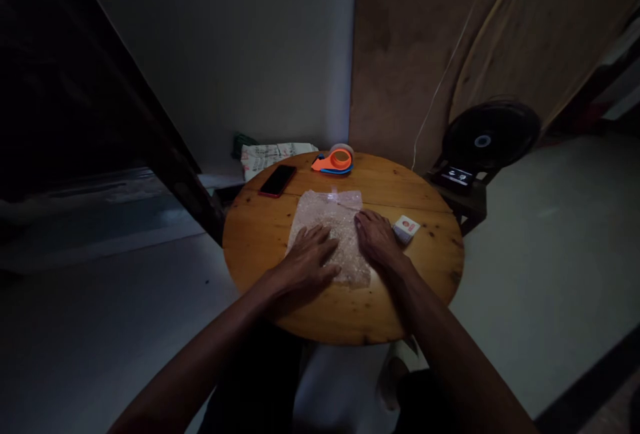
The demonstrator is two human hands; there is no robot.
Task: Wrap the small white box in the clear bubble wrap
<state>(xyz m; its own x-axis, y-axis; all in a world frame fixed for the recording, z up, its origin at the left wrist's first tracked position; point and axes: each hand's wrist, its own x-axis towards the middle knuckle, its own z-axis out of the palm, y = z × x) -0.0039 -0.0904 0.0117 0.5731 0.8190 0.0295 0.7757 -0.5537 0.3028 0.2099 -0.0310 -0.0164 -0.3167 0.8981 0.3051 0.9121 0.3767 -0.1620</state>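
Note:
A sheet of clear bubble wrap (345, 241) lies flat on the round wooden table (430, 281). My left hand (313, 254) rests on its left part with the fingers spread. At the sheet's right edge is my right hand (375, 234), fingers stretched forward and partly over the wrap. Just right of that hand stands a small white box (406, 228) with a red mark on its top. Neither hand grips anything that I can see.
An orange and blue tape dispenser (335, 161) sits at the table's far edge. Left of it lies a dark phone (278, 181) with a red rim. Printed white packaging (275, 153) shows behind the table. A black fan (487, 137) stands to the right.

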